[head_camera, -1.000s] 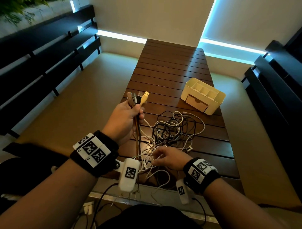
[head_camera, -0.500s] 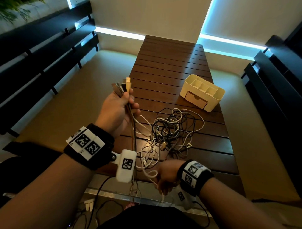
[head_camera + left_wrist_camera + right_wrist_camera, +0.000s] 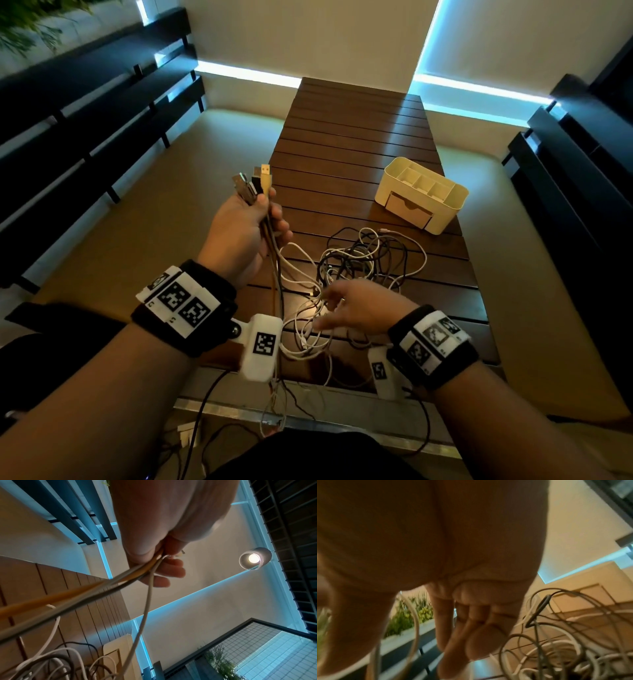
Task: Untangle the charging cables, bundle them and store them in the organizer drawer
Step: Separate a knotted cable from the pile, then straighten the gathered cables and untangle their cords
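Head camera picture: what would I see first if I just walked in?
Probably the big tangle of white and black charging cables in the middle of the wooden slat table. Next, the left hand, raised above the table's left edge, gripping a bunch of USB plugs pointing up. The cream organizer sits farther back on the right, drawer closed.

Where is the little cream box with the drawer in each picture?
Head view: the cream organizer stands on the wooden table, right of middle, beyond the cable tangle.
Left wrist view: only a cream corner of it shows at the bottom, behind the cables.
Right wrist view: it is blurry at the right edge, behind the dark and white loops.
Shared landmark: the cable tangle in front of it.
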A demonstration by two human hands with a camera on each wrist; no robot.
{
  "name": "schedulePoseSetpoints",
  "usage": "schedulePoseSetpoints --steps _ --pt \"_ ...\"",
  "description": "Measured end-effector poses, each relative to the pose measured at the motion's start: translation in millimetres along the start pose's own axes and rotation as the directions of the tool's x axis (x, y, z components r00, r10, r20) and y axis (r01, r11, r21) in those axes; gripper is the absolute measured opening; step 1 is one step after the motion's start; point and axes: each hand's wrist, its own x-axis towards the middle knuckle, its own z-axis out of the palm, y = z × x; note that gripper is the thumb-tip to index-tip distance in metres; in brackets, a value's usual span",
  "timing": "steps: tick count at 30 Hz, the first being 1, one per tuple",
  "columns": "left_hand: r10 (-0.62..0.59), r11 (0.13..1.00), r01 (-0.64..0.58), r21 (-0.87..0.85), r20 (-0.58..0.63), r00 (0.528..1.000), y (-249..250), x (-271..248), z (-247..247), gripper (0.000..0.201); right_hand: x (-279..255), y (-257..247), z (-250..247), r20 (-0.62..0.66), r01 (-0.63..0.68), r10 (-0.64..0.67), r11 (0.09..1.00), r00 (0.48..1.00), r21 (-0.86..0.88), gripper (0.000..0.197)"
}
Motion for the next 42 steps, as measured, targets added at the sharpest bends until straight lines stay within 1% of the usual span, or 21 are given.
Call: schedulePoseSetpoints --steps 2,4,5,8,10,12,13,15,17,18,19,21,23,25,26,27,30,33,35,38,42 --pt "-0.010 0.999 0.009 0.033 0.022 1.000 -6 0 -1 0.023 -2 -10 -8 -0.147 0.147 -0.120 0.971 0.982 0.187 0.056" --pt "-0.014 0.999 0.013 0.043 0.033 0.999 -12 0 -1 0.022 -1 -16 -6 -0.237 0.246 -0.188 0.938 0.953 0.245 0.044" --pt "-0.017 0.999 0.015 0.034 0.040 0.999 -14 1 -2 0.021 1 -17 -2 -0.240 0.267 -0.210 0.934 0.948 0.237 0.036" --pt "-0.046 0.999 0.045 0.016 0.064 0.997 -19 2 -4 0.020 4 -20 12 -0.118 0.252 -0.232 0.947 0.966 0.202 0.016" --pt "-0.085 0.996 0.084 0.021 0.081 0.993 -25 1 -8 0.019 5 -21 11 0.003 0.223 -0.226 0.966 0.974 0.134 0.018" --pt "-0.109 0.993 0.105 0.052 0.099 0.989 -30 0 -13 0.021 6 -20 0 0.036 0.212 -0.214 0.976 0.976 0.050 0.018" --pt "-0.117 0.991 0.109 0.078 0.107 0.987 -33 -1 -15 0.021 6 -18 -7 -0.008 0.212 -0.212 0.976 0.977 0.046 0.019" --pt "-0.134 0.985 0.119 0.129 0.118 0.984 -37 0 -16 0.023 5 -17 -24 -0.203 0.269 -0.243 0.956 0.949 0.113 0.025" --pt "-0.151 0.976 0.125 0.178 0.140 0.979 -40 1 -15 0.022 3 -20 -36 -0.404 0.389 -0.273 0.890 0.873 0.239 0.032" --pt "-0.161 0.970 0.126 0.208 0.157 0.974 -41 2 -14 0.020 2 -23 -40 -0.461 0.446 -0.287 0.849 0.840 0.284 0.032" --pt "-0.173 0.961 0.127 0.245 0.175 0.969 -43 2 -13 0.019 3 -26 -40 -0.491 0.487 -0.308 0.823 0.815 0.292 0.031" --pt "-0.197 0.937 0.124 0.328 0.202 0.959 -45 3 -13 0.021 5 -29 -37 -0.506 0.518 -0.358 0.828 0.785 0.217 0.025" --pt "-0.220 0.908 0.117 0.403 0.220 0.950 -45 4 -16 0.022 9 -25 -34 -0.504 0.524 -0.358 0.818 0.786 0.237 0.020" --pt "-0.232 0.883 0.111 0.456 0.218 0.948 -45 3 -20 0.022 14 -15 -29 -0.495 0.495 -0.279 0.779 0.823 0.384 0.018" --pt "-0.229 0.877 0.111 0.467 0.206 0.951 -45 3 -21 0.022 19 -7 -26 -0.495 0.464 -0.233 0.782 0.837 0.416 0.017" --pt "-0.223 0.878 0.113 0.466 0.189 0.956 -45 3 -21 0.022 26 2 -22 -0.497 0.418 -0.193 0.818 0.846 0.395 0.016" --pt "-0.209 0.902 0.127 0.411 0.161 0.964 -42 2 -19 0.021 47 33 -7 -0.400 0.186 -0.116 0.973 0.909 0.139 0.015" --pt "-0.206 0.919 0.140 0.370 0.146 0.968 -38 0 -20 0.022 63 63 11 -0.264 -0.046 0.007 0.989 0.964 -0.142 0.024" --pt "-0.201 0.918 0.140 0.372 0.131 0.971 -36 0 -24 0.021 72 78 21 -0.241 -0.123 0.055 0.952 0.969 -0.279 0.032" --pt "-0.191 0.914 0.137 0.381 0.109 0.975 -36 2 -28 0.021 83 88 29 -0.273 -0.149 0.043 0.913 0.961 -0.380 0.039" --pt "-0.174 0.924 0.132 0.360 0.087 0.981 -37 5 -29 0.019 88 90 29 -0.339 -0.141 -0.031 0.871 0.940 -0.470 0.030"
